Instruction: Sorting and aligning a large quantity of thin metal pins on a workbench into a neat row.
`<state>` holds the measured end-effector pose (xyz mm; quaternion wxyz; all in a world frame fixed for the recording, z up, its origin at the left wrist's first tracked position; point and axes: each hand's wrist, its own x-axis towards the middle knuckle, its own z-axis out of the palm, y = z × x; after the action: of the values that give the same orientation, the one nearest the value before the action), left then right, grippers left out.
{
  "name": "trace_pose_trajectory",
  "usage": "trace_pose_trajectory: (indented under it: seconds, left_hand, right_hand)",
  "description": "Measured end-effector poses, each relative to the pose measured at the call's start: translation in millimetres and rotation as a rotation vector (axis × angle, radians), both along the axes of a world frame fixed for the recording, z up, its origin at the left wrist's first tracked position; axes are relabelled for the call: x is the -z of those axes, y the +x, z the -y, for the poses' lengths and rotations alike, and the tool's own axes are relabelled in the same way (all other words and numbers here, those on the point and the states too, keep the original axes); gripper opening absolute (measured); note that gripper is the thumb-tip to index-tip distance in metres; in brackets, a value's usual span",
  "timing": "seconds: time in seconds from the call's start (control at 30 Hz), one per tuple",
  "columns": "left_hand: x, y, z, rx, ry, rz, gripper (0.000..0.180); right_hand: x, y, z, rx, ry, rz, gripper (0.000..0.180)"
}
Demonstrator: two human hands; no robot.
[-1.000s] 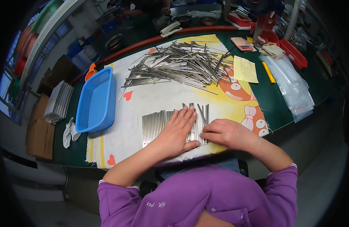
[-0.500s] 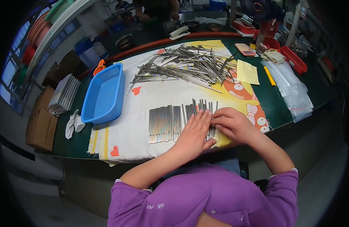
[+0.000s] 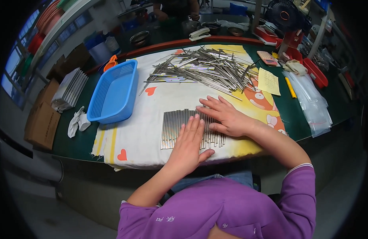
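Note:
Slim metal rods lie side by side in a flat row on a patterned cloth. My left hand rests flat across the middle of this row, fingers pointing away from me. At the row's right part, my right hand lies palm down with its fingers spread over the rods' far ends. Neither hand grips anything. Some rods at the right stick out unevenly toward me, and my hands hide part of the row. Beyond them a large loose pile of similar rods is heaped crosswise on the cloth.
A blue plastic basket stands left of the rods. Right of the pile are a yellow paper note, a yellow cutter-like tool, clear plastic bags and a pink calculator. White gloves lie at the left. Someone is across the table.
My left hand has slid left along the row. My right hand has gone from bent fingers at the row's right end to lying spread over the rods, which now sit closer together.

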<state>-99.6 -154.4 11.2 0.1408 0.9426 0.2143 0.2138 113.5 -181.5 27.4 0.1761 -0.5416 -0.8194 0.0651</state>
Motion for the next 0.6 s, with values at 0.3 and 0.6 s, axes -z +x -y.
trace_pose_trajectory:
  seconds: [0.3, 0.6]
  left_hand:
    - [-4.6, -41.8, -18.5, -0.12, 0.03, -0.234, 0.074]
    - [-5.3, -99.6, -50.4, -0.368, -0.083, -0.253, 0.086]
  right_hand:
    - [6.0, -15.6, -29.7, -0.21, -0.061, 0.188, 0.07]
    - [19.3, -83.0, -87.0, -0.306, 0.022, 0.109, 0.069]
